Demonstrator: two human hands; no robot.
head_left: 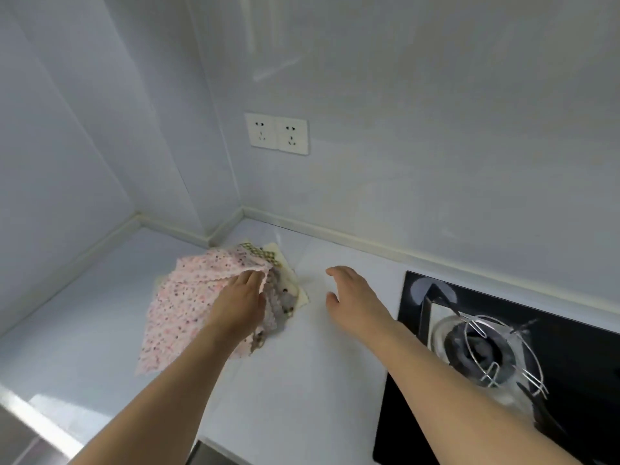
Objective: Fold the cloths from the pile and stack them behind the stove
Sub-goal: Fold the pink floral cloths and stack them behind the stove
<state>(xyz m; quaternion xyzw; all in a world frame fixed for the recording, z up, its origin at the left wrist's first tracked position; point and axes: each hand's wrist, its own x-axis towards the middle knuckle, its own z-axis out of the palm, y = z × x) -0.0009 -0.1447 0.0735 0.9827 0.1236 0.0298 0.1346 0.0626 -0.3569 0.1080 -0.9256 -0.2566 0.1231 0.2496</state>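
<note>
The pile of cloths (231,297) lies on the white counter (295,380), tucked toward the corner where the two walls meet, to the left of the stove (503,347) and well apart from it. On top is a pink floral cloth (181,307), spread loose and skewed; under it I can see a grey patterned one (283,305), a cream one (302,293) and a bit of green check (260,251) at the far edge.

My left hand (240,302) rests on the pink cloth near its right edge. My fingers (250,278) seem to curl over the scalloped border where it has been turned up, so I judge that I am pinching or lifting that edge, though how firm the hold is I cannot tell from here. My right hand (352,297) hangs above the bare counter just right of the pile, fingers relaxed and spread, holding nothing and touching no cloth.

By my reckoning this is the start of a fold: taking the top cloth off the pile. Nothing folded shows behind the stove, where only the narrow strip of counter along the wall is in view.

Next, I think I need my right hand to come in and take a second corner, so I can lift the pink cloth free without dragging the ones beneath, then lay it flat on the open counter in front of me.
</note>
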